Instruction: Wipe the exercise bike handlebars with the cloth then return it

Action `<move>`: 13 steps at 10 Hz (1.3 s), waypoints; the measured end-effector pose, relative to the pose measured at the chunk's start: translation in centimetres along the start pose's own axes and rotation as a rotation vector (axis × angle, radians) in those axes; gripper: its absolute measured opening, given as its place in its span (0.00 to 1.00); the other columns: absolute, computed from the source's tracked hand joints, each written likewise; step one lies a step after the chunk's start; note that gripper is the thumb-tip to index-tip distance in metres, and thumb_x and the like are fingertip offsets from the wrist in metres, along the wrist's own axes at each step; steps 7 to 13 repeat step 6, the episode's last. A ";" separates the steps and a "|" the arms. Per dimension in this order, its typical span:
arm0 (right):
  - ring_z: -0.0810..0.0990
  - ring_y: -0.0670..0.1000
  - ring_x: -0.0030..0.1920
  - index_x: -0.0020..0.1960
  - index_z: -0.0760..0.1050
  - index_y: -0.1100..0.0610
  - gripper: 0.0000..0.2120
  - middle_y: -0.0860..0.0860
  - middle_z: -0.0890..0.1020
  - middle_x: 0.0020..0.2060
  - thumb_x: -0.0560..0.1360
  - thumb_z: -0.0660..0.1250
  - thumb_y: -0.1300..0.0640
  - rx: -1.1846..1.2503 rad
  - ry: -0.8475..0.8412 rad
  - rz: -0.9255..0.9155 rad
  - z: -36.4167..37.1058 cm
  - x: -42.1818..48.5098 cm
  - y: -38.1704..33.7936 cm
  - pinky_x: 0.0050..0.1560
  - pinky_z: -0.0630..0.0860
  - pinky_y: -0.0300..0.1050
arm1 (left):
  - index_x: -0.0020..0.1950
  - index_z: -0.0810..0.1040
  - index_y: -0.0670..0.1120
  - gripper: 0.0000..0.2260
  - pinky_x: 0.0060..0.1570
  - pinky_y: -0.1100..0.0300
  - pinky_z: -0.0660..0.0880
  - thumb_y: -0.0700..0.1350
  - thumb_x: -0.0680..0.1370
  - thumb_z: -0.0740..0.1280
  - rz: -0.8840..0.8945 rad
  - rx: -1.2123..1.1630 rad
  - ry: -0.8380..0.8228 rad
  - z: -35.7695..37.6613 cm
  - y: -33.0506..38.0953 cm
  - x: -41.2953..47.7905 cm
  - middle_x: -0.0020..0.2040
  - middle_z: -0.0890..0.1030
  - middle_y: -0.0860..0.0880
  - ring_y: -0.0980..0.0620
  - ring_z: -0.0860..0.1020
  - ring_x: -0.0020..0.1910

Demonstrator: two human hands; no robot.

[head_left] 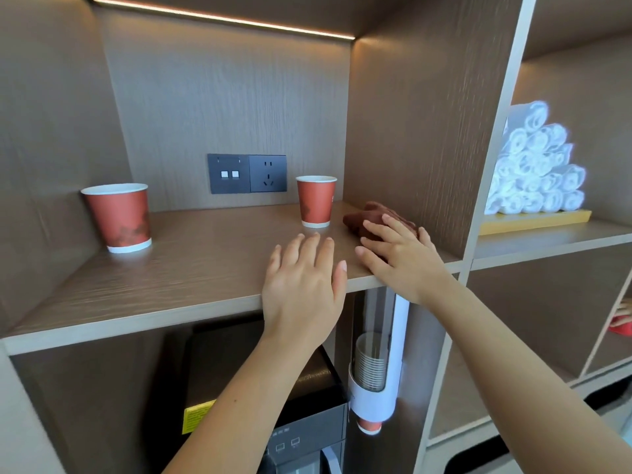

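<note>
A dark red-brown cloth (367, 215) lies crumpled on the wooden shelf (191, 268), in the right corner against the side panel. My right hand (398, 251) rests on top of it with the fingers spread and the thumb out on the shelf; the fingers are not closed around it. Just to its left, my left hand (302, 282) hovers flat and open over the shelf's front edge, holding nothing. No exercise bike is in view.
Two red paper cups stand on the shelf, one at the left (118, 217) and one beside the cloth (316, 201). Wall sockets (247, 173) sit behind. Rolled white towels (533, 165) fill the right compartment. Below are a cup dispenser (376, 378) and a dark machine (301, 405).
</note>
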State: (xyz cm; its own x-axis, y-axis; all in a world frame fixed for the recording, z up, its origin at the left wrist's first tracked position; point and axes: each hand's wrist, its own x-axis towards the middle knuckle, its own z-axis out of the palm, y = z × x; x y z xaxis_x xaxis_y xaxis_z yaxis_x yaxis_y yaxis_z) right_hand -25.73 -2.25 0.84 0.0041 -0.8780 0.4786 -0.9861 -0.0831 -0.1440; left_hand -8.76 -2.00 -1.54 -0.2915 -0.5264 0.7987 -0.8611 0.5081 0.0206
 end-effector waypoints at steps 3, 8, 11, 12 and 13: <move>0.41 0.48 0.75 0.71 0.62 0.46 0.26 0.44 0.50 0.76 0.78 0.42 0.38 -0.131 -0.171 0.158 -0.2 1.9 0.1 0.69 0.38 0.66 | 0.59 0.78 0.42 0.18 0.60 0.45 0.70 0.51 0.76 0.58 0.000 -0.009 0.028 -0.3 -0.1 -0.5 0.58 0.80 0.42 0.43 0.76 0.60; 0.51 0.52 0.75 0.69 0.67 0.47 0.21 0.46 0.61 0.74 0.78 0.54 0.43 0.030 0.134 0.001 0.3 -1.5 -2.6 0.68 0.35 0.67 | 0.61 0.77 0.43 0.18 0.63 0.41 0.65 0.50 0.75 0.59 -0.022 0.043 0.038 -1.9 -1.3 -4.1 0.62 0.77 0.42 0.41 0.72 0.64; 0.51 0.52 0.75 0.69 0.67 0.47 0.21 0.46 0.61 0.74 0.78 0.54 0.43 0.030 0.134 0.001 0.3 -1.5 -2.6 0.68 0.35 0.67 | 0.61 0.77 0.43 0.18 0.63 0.41 0.65 0.50 0.75 0.59 -0.022 0.043 0.038 -1.9 -1.3 -4.1 0.62 0.77 0.42 0.41 0.72 0.64; 0.51 0.52 0.75 0.69 0.67 0.47 0.21 0.46 0.61 0.74 0.78 0.54 0.43 0.030 0.134 0.001 0.3 -1.5 -2.6 0.68 0.35 0.67 | 0.61 0.77 0.43 0.18 0.63 0.41 0.65 0.50 0.75 0.59 -0.022 0.043 0.038 -1.9 -1.3 -4.1 0.62 0.77 0.42 0.41 0.72 0.64; 0.51 0.52 0.75 0.69 0.67 0.47 0.21 0.46 0.61 0.74 0.78 0.54 0.43 0.030 0.134 0.001 0.3 -1.5 -2.6 0.68 0.35 0.67 | 0.61 0.77 0.43 0.18 0.63 0.41 0.65 0.50 0.75 0.59 -0.022 0.043 0.038 -1.9 -1.3 -4.1 0.62 0.77 0.42 0.41 0.72 0.64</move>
